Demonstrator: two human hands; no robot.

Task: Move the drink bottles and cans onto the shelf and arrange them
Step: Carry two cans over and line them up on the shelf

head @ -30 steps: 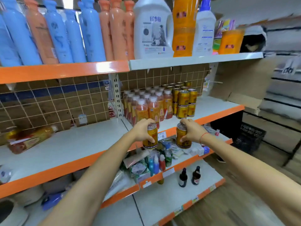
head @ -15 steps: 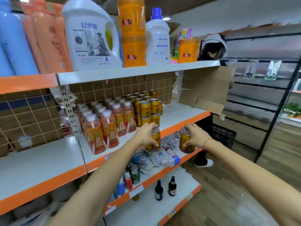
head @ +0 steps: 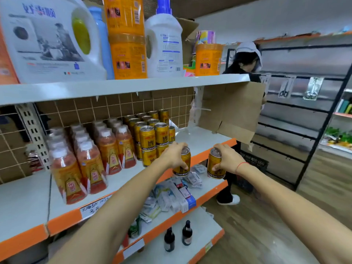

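Two gold cans are gripped from above, one per hand, in front of the orange edge of the middle shelf (head: 205, 134). The left hand (head: 174, 155) is curled round the left can (head: 182, 164), fingers down its sides; the right hand (head: 227, 159) is curled round the right can (head: 215, 164) in the same way — a red string is seen at that wrist. Both cans are held upright, apart from each other, off the shelf surface. At 11 o'clock from the left can, stacked cans (head: 152, 138) stand two high in rows on the shelf; at 9 o'clock from these, bottles (head: 89, 159) of orange-red drink with white caps are ranged in rows. Detergent jugs (head: 163, 44) stand on the upper shelf at 12 o'clock. At 2 o'clock a second person (head: 245, 61) is seen behind a cardboard sheet (head: 238, 109) — face not described.
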